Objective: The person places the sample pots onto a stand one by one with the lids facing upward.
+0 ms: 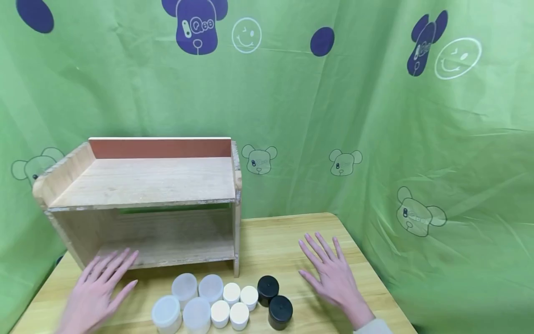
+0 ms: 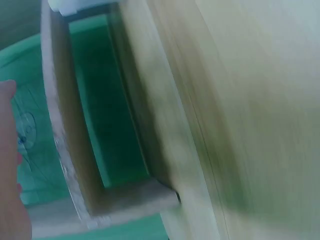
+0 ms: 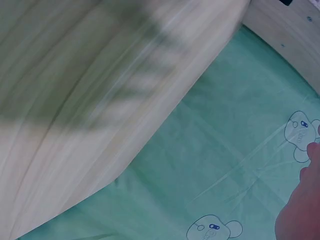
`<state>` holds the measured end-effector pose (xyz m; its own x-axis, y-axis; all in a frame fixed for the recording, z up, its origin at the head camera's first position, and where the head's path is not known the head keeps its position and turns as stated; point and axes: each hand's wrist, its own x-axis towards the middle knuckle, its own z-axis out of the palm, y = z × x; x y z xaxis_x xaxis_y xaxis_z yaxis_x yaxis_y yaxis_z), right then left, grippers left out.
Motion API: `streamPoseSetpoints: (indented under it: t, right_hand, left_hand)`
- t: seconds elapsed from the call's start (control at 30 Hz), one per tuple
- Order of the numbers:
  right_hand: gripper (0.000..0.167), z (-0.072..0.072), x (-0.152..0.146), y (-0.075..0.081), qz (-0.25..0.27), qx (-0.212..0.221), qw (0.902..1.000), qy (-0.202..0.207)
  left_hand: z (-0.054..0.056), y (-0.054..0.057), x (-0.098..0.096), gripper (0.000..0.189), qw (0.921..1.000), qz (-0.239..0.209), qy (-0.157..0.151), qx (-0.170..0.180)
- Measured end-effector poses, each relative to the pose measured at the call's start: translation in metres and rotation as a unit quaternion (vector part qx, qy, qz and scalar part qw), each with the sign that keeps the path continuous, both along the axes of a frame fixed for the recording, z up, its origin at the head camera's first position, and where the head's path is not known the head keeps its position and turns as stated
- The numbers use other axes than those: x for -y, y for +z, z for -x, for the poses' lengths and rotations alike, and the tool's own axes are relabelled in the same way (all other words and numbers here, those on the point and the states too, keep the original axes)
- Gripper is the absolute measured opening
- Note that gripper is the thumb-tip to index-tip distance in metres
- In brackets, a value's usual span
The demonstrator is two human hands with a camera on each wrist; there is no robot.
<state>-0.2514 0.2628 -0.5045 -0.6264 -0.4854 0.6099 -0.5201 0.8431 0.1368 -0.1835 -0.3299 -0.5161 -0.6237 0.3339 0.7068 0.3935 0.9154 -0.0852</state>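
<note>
My left hand (image 1: 97,292), fingers spread and straight, is in front of the lower left of a wooden two-tier shelf (image 1: 146,183); whether it touches anything I cannot tell. On the right, my right hand (image 1: 331,276) has its fingers spread over the table, holding nothing. Between the hands stand several round containers: translucent lidded jars (image 1: 185,286), small white-capped bottles (image 1: 220,311) and two black-capped jars (image 1: 280,310). In the left wrist view the shelf (image 2: 65,125) is blurred, with part of the left hand (image 2: 10,175) at the edge. The right hand (image 3: 302,200) shows partly in its own wrist view.
A light wooden table (image 1: 283,241) carries everything, its right edge slanting toward the front. Green curtain (image 1: 292,106) printed with bears and smiling faces hangs behind the table and along the right. The shelf has a reddish back strip (image 1: 160,148) on its top tier.
</note>
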Motion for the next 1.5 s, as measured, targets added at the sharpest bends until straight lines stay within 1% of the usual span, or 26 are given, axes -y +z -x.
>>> streamPoseSetpoints:
  t: [0.1, 0.23, 0.3, 0.37, 0.47, 0.57, 0.7, 0.77, 0.83, 0.9, 0.93, 1.0, 1.07, 1.2, 1.3, 1.4, 1.5]
  right_hand:
    - [0.072, 0.0, 0.006, 0.005, 0.008, 0.012, 0.9999, 0.004]
    - [0.071, 0.0, 0.015, 0.013, 0.018, 0.033, 0.9993, 0.008]
    - [0.07, 0.001, 0.021, 0.019, 0.025, 0.041, 0.9988, 0.011]
    - [0.07, 0.002, 0.029, 0.026, 0.034, 0.048, 0.9981, 0.018]
    - [0.07, 0.006, 0.042, 0.041, 0.055, 0.055, 0.9963, 0.035]
    - [0.071, 0.012, 0.056, 0.059, 0.092, 0.064, 0.9919, 0.061]
    - [0.071, 0.02, 0.074, 0.086, 0.147, 0.081, 0.98, 0.106]
    - [0.071, 0.023, 0.083, 0.1, 0.168, 0.089, 0.9739, 0.125]
    - [0.07, 0.026, 0.091, 0.113, 0.186, 0.101, 0.9672, 0.141]
    - [0.068, 0.029, 0.1, 0.126, 0.201, 0.111, 0.9608, 0.156]
    - [0.067, 0.03, 0.104, 0.132, 0.207, 0.115, 0.9578, 0.163]
    - [0.066, 0.033, 0.112, 0.142, 0.219, 0.124, 0.9516, 0.176]
    - [0.065, 0.035, 0.119, 0.151, 0.231, 0.132, 0.9459, 0.185]
    - [0.063, 0.039, 0.129, 0.161, 0.262, 0.161, 0.9305, 0.2]
    - [0.062, 0.043, 0.137, 0.165, 0.285, 0.189, 0.9157, 0.21]
    - [0.061, 0.051, 0.146, 0.169, 0.304, 0.208, 0.902, 0.225]
    - [0.059, 0.06, 0.154, 0.173, 0.322, 0.213, 0.8877, 0.251]
  left_hand:
    - [-0.002, 0.003, -0.011, 0.071, 0.9997, -0.021, -0.008, 0.001]
    - [-0.004, 0.007, -0.023, 0.068, 0.999, -0.033, -0.028, 0.006]
    - [-0.006, 0.006, -0.029, 0.065, 0.9983, -0.042, -0.039, 0.013]
    - [-0.008, 0.004, -0.035, 0.066, 0.9971, -0.052, -0.05, 0.022]
    - [-0.012, 0.0, -0.046, 0.072, 0.9945, -0.073, -0.064, 0.041]
    - [-0.018, -0.004, -0.055, 0.074, 0.991, -0.088, -0.072, 0.071]
    - [-0.024, -0.01, -0.065, 0.078, 0.9827, -0.122, -0.074, 0.118]
    - [-0.026, -0.013, -0.068, 0.078, 0.9734, -0.154, -0.093, 0.142]
    - [-0.027, -0.015, -0.07, 0.079, 0.9627, -0.185, -0.12, 0.156]
    - [-0.027, -0.018, -0.072, 0.079, 0.9509, -0.212, -0.152, 0.167]
    - [-0.028, -0.019, -0.072, 0.08, 0.9437, -0.226, -0.167, 0.174]
    - [-0.028, -0.022, -0.073, 0.08, 0.934, -0.245, -0.182, 0.186]
    - [-0.028, -0.025, -0.074, 0.081, 0.9217, -0.265, -0.197, 0.203]
    - [-0.027, -0.031, -0.075, 0.08, 0.8943, -0.305, -0.223, 0.24]
    - [-0.025, -0.036, -0.074, 0.082, 0.875, -0.323, -0.246, 0.264]
    - [-0.023, -0.039, -0.071, 0.087, 0.853, -0.343, -0.273, 0.283]
    - [-0.021, -0.04, -0.067, 0.095, 0.8384, -0.353, -0.295, 0.293]
